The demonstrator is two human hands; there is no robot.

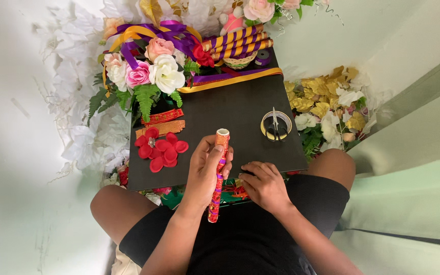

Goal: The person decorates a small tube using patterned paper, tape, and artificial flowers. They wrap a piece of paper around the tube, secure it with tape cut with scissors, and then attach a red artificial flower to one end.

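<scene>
While left hand [205, 170] grips decorated stick [218, 175], right hand [263, 183] rests curled, palm down.

red-and-gold patterned stick [218, 173], black board [230, 117], red felt flowers [161, 150] (petal-shaped), purple-and-gold striped sticks [238, 43]

A slim stick [218, 173] wrapped in red patterned ribbon with gold and purple flecks stands nearly upright in the view, tilted slightly. Its top end shows a pale, round, uncovered tip over the black board [230, 109]; its lower end reaches down past the board's near edge, over the dark lap.
</scene>
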